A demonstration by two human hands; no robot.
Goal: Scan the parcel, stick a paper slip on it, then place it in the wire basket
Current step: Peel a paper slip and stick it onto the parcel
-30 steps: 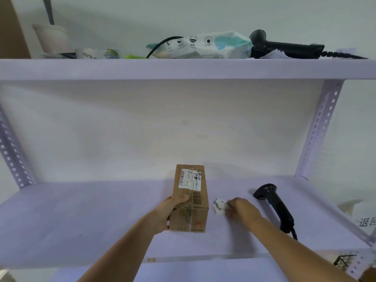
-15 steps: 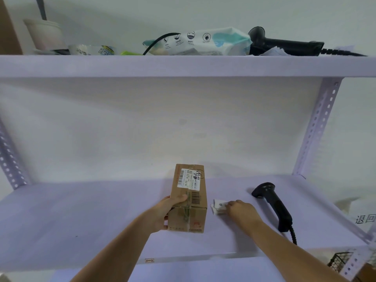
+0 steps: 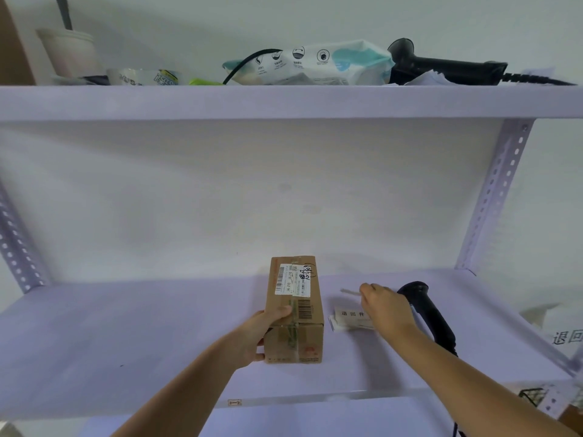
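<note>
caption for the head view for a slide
Left hand steadies cardboard parcel on shelf; right hand lifts paper slip from stack beside barcode scanner.

Pale lilac shelf (image 3: 126, 335) bearing cardboard parcel (image 3: 295, 313), stack of paper slips (image 3: 350, 320), black scanner (image 3: 429, 313).

Right hand (image 3: 386, 309) now lifted off the slip stack (image 3: 351, 318), pinching one paper slip (image 3: 349, 291) raised clear above it, farther back than a second ago.
</note>
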